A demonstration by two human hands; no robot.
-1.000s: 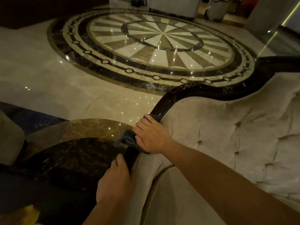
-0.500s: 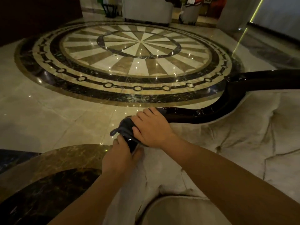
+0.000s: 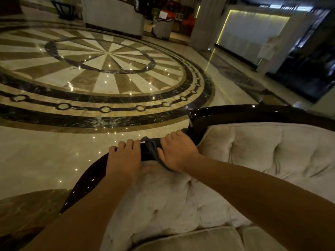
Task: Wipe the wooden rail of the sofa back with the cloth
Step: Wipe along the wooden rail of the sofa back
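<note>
The glossy dark wooden rail (image 3: 253, 115) curves along the top of the tufted beige sofa back (image 3: 262, 151), dropping toward the lower left. My right hand (image 3: 178, 153) presses a dark grey cloth (image 3: 152, 147) onto the rail at its bend, fingers wrapped over the top. My left hand (image 3: 125, 158) grips the rail just left of the cloth, its fingers curled over the far edge and its thumb on the upholstery. Most of the cloth is hidden under my right palm.
Beyond the sofa lies a polished marble floor with a large round inlay (image 3: 101, 69). A pale sofa (image 3: 112, 17) and a chair (image 3: 163, 28) stand at the far side. A lit wall panel (image 3: 253, 33) is at the right, and a beige seat cushion (image 3: 199, 240) below me.
My right hand has slid the cloth further along the rail, up toward its bend. My left hand has followed and now clasps the rail from above. The view has swung to the right.
</note>
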